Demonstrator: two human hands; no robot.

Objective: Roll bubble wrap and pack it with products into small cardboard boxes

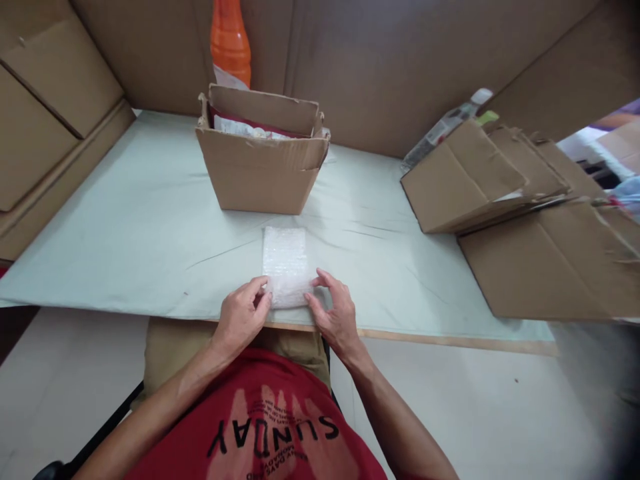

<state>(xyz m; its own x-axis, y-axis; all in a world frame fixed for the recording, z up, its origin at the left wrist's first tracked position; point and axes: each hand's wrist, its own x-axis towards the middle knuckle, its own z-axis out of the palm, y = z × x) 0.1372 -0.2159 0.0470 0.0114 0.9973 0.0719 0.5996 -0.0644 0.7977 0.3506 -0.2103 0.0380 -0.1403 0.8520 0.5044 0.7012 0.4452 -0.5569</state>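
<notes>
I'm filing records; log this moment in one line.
left hand: at bubble wrap, left edge; right hand: at right edge; bubble wrap: on table

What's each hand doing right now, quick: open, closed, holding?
Left hand: partly curled at the left edge of the translucent packet; grip cannot be told.
Right hand: partly curled at its right edge; grip cannot be told.

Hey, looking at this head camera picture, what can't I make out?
All in the head view:
- Inside the bubble wrap: its cloudy layers hide whether it holds anything.
- Left hand and right hand: too small to tell whether the fingertips pinch the wrap or only touch it.
- Bottom of the middle cardboard box: hidden by its front wall.
- Orange bottle: top cut off by the upper edge.
</notes>
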